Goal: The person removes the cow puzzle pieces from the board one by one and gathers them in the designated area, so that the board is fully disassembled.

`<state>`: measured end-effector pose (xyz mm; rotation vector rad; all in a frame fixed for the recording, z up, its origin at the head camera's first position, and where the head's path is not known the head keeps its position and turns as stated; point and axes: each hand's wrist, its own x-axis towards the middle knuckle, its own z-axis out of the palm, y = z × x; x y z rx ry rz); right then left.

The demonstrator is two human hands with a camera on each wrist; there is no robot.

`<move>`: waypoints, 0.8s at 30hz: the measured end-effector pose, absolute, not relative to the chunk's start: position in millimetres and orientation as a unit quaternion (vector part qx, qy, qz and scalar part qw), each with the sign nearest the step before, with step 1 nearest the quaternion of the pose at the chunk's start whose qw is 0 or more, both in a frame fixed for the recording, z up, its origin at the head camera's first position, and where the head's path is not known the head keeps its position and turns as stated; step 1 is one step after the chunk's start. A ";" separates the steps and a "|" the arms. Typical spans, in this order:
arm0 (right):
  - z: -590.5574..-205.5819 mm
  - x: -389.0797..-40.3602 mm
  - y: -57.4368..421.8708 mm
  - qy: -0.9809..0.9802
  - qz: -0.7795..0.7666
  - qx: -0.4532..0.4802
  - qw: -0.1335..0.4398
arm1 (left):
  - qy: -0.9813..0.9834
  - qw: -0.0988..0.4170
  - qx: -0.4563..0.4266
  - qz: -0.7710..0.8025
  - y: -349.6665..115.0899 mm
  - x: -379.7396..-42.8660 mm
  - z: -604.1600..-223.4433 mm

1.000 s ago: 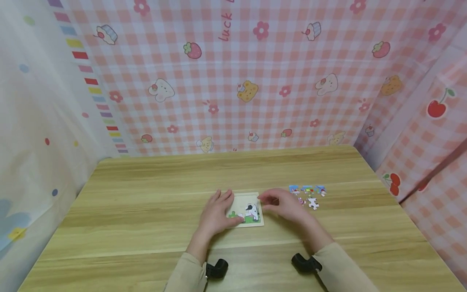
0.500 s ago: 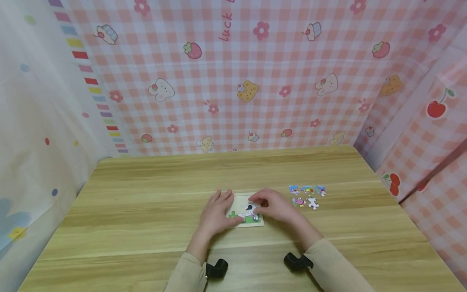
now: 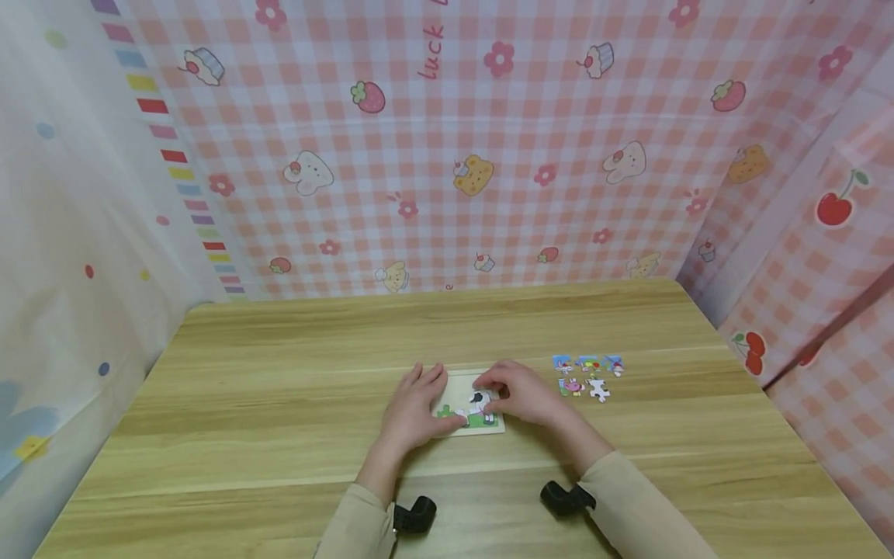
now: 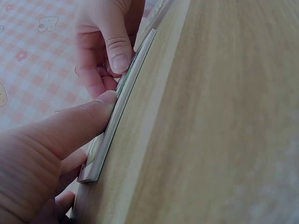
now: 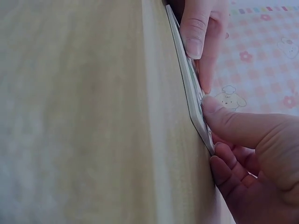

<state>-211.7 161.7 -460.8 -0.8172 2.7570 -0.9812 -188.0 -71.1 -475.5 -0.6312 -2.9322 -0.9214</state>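
Observation:
A small wooden puzzle board (image 3: 461, 382) lies on the table between both hands. Its lower part carries pieces showing green ground and a black-and-white animal. My left hand (image 3: 414, 410) rests over the board's left side, its thumb on the lower edge and the other fingers stretched away. At the board's right side, my right hand (image 3: 524, 394) pinches a white-and-black puzzle piece (image 3: 479, 398) between thumb and forefinger, low on the board. The hand partly covers this piece. In the right wrist view the right thumb (image 5: 222, 114) touches the board's face near its corner.
Several loose puzzle pieces lie right of the board, among them a white one (image 3: 597, 390) and a pink one (image 3: 572, 386). The wooden table (image 3: 279, 388) reaches a checkered curtain (image 3: 419, 225) at the back. Black wrist mounts (image 3: 415, 515) sit on both sleeves.
My right hand has moved left from the board's right edge onto the animal picture, uncovering the pink loose piece. It shifted only slightly in the last half second. The left hand stays put.

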 end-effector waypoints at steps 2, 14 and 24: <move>-460.4 -211.9 161.2 0.908 -0.316 -0.272 0.053 | -0.935 0.003 -0.202 -0.292 -71.0 -188.2 -475.7; -459.4 -212.1 159.0 0.908 -0.307 -0.279 0.057 | -0.934 0.003 -0.200 -0.295 -71.1 -188.8 -477.1; -458.8 -210.0 157.6 0.908 -0.319 -0.266 0.059 | -0.935 0.008 -0.201 -0.291 -71.2 -188.5 -476.7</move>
